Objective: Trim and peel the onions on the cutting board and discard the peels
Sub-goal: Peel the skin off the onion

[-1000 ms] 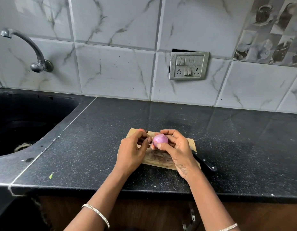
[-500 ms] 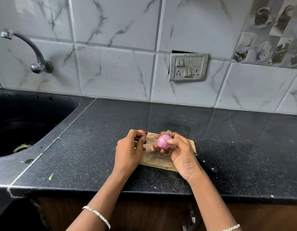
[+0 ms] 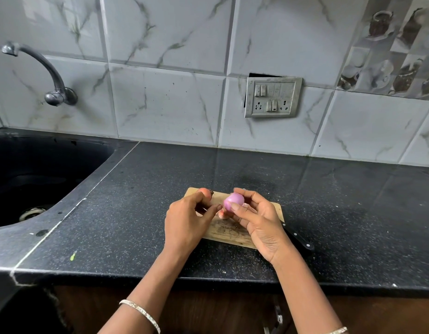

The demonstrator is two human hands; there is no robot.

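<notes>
Right hand [image 3: 261,227]: fingers [image 3: 253,197] and thumb grasping a peeled purple onion [image 3: 234,200], held over the cutting board [image 3: 227,233].
Left hand [image 3: 184,220]: fingers bent, tips just beside the onion; cannot tell whether they pinch any peel.
Peel [image 3: 221,214]: pinkish scraps on the board, just below the right fingers.
Second onion [image 3: 205,191]: unpeeled, just beyond the left fingers, at the board's far corner.
Knife [image 3: 301,241]: on the worktop [image 3: 136,213], partly hidden beneath the right hand.
</notes>
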